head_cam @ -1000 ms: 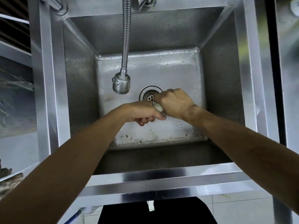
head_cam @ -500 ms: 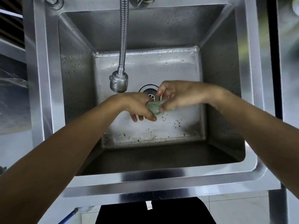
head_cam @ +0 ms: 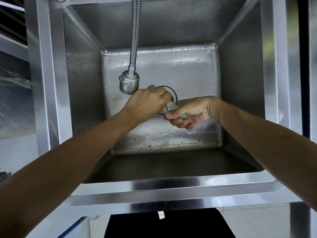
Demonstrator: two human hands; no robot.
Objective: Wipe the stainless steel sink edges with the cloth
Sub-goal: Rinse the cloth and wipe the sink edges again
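Note:
I look straight down into a deep stainless steel sink (head_cam: 171, 188) with a wet floor. Both my hands are inside the basin, over the drain (head_cam: 173, 92). A small greenish cloth (head_cam: 169, 107) is bunched and twisted between them. My left hand (head_cam: 145, 102) is closed on one end, knuckles up, covering most of the drain. My right hand (head_cam: 190, 110) is closed on the other end, palm side up, just right of the left. Most of the cloth is hidden inside the two fists.
A flexible metal faucet hose hangs into the basin, with its spray head (head_cam: 129, 81) just left of and above my left hand. The flat steel rims (head_cam: 49, 83) frame the sink on the left, right and near side. A second steel surface (head_cam: 13, 100) lies at the left.
My left hand rolled knuckles-up and moved up over the drain; my right hand turned palm-up and dropped lower. The cloth between them is twisted tighter. The view shifted a little.

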